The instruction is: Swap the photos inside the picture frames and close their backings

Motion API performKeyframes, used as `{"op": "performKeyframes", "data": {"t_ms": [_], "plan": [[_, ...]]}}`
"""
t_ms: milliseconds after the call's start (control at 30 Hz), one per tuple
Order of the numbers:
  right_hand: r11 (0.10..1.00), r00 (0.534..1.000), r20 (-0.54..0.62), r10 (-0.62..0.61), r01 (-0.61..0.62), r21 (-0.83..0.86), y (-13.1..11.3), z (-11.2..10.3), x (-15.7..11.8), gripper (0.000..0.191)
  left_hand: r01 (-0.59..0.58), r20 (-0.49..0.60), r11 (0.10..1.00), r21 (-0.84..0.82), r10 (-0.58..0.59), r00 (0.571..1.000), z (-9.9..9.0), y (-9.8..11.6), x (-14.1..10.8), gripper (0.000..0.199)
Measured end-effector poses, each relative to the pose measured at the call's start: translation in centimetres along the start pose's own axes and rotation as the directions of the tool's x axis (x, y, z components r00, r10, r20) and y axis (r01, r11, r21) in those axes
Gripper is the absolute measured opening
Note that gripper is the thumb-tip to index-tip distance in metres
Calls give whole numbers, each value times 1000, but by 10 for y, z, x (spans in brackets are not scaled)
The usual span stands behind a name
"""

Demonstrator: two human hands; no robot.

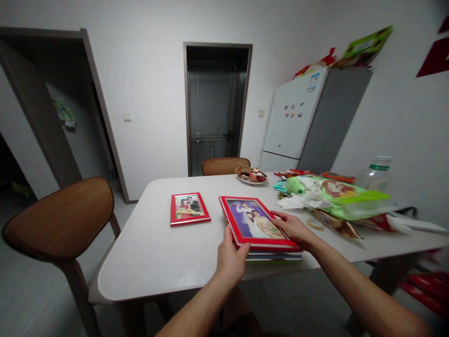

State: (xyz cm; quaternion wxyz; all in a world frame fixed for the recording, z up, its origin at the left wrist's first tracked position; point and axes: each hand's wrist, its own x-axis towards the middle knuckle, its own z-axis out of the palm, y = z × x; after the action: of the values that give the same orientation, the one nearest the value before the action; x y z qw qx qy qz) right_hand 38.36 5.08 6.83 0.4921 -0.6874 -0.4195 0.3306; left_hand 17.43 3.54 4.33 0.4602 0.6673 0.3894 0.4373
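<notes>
A large red picture frame [257, 220] with a wedding photo on a purple background lies on top of a small stack [275, 257] at the table's front edge. My left hand [232, 256] grips its near left corner, thumb on the front border. On the right side, my right hand [291, 229] holds the edge, with fingers over the border and part of the photo. A smaller red picture frame [190, 208], also with a photo of a couple, lies flat to the left, apart from both hands. What the stack underneath consists of is mostly hidden.
The white table [154, 252] carries a green tissue pack [351, 194], snack wrappers [338, 224], a clear plastic bottle [375, 175] and a plate of snacks [251, 175]. A brown chair [63, 220] stands at the left, another chair [226, 165] behind the table. Further back is a fridge [294, 117].
</notes>
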Motion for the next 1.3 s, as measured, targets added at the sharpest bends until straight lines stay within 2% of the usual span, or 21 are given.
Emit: {"op": "performKeyframes", "data": {"t_ms": [67, 133, 267, 400, 467, 533, 600, 633, 700, 733, 800, 900, 1033, 1167, 1233, 1300], "plan": [[981, 999, -21, -49, 45, -188, 14, -7, 10, 45, 27, -1, 991, 128, -27, 1000, 8, -9, 3, 50], [932, 994, -19, -104, 91, -350, 28, -10, 19, 43, 35, 0, 985, 167, -35, 999, 10, -13, 4, 45], [864, 989, -23, -147, 117, -489, 45, -12, 31, 40, 23, 23, 972, 233, -29, 999, 4, -17, 3, 41], [805, 985, -35, -171, 119, -582, 39, -10, 34, 40, 41, 8, 956, 289, -45, 999, -15, -26, -2, 45], [760, 970, -67, -233, 139, -635, 27, 1, 28, 44, 57, -24, 947, 316, -52, 998, -31, -33, -3, 44], [674, 916, -51, -398, 254, -694, 10, 26, 17, 46, 71, -66, 937, 343, -51, 997, -49, -40, -3, 41], [550, 811, 92, -577, 470, -690, -5, 65, 3, 41, 86, -118, 925, 370, -45, 992, -67, -46, -2, 39], [513, 767, 204, -608, 576, -636, -12, 90, -4, 40, 92, -143, 919, 383, -39, 989, -76, -48, -2, 38], [474, 711, 408, -572, 693, -543, -20, 140, -13, 40, 97, -178, 907, 411, -24, 984, -90, -51, -3, 36], [455, 694, 476, -540, 717, -528, -22, 165, -15, 40, 93, -188, 900, 426, -13, 982, -96, -51, -4, 36], [456, 694, 497, -521, 718, -525, -24, 204, -11, 40, 80, -194, 885, 459, 13, 981, -106, -51, -8, 35], [470, 719, 468, -513, 692, -548, -23, 238, 2, 44, 62, -197, 858, 511, 47, 979, -117, -51, -15, 36], [465, 715, 474, -513, 696, -546, -15, 244, 2, 39, 41, -196, 828, 560, 84, 977, -130, -53, -18, 39], [470, 668, 506, -546, 744, -475, 3, 226, -34, 43, -17, -141, 804, 594, 125, 982, -135, -52, -27, 50], [541, 634, 505, -586, 770, -338, 9, 211, -60, 42, -71, -44, 758, 648, 130, 991, -132, -51, -37, 59], [636, 624, 512, -591, 750, -180, 12, 194, -83, 39, -125, 62, 692, 711, 115, 991, -124, -49, -50, 68]]}}
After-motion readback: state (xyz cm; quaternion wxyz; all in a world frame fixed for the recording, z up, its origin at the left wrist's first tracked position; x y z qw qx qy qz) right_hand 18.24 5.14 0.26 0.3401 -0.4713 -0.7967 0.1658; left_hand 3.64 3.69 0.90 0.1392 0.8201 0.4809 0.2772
